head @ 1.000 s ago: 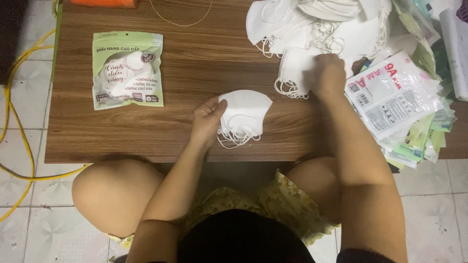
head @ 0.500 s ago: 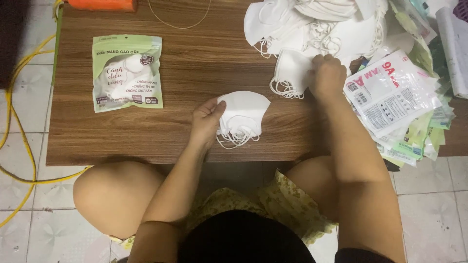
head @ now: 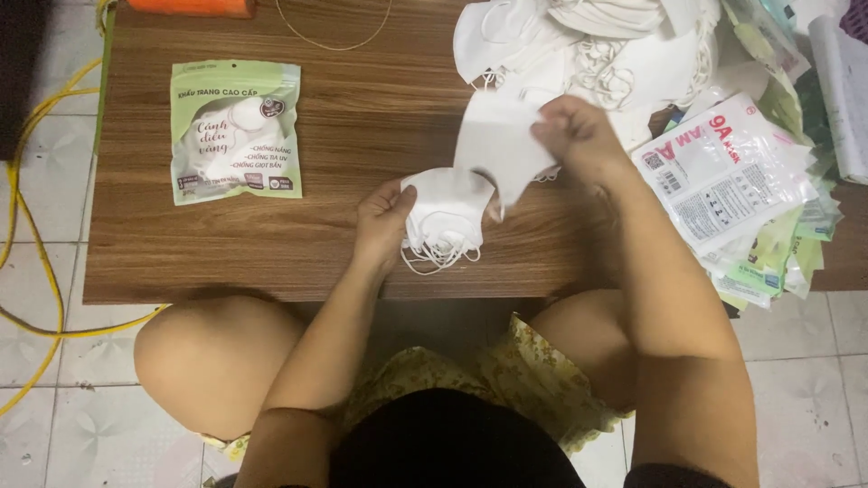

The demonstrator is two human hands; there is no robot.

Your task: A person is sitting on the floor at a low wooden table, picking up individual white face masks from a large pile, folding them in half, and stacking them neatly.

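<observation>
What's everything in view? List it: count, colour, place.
small stack of folded white cloth masks: one stack, white, table front centre, under left hand
single white mask: 1, white, lifted by right hand
heap of loose white masks: count unclear, table top right
green printed pouch: 1, table left
pile of clear and green packets: several, table right edge
brown wooden table: 1
yellow cable: 1, floor left
left hand: on stack
right hand: pinching mask

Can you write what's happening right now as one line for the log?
left hand: holds small stack of white cloth face masks | right hand: lifts one white cloth mask above stack | on: brown wooden table
</observation>
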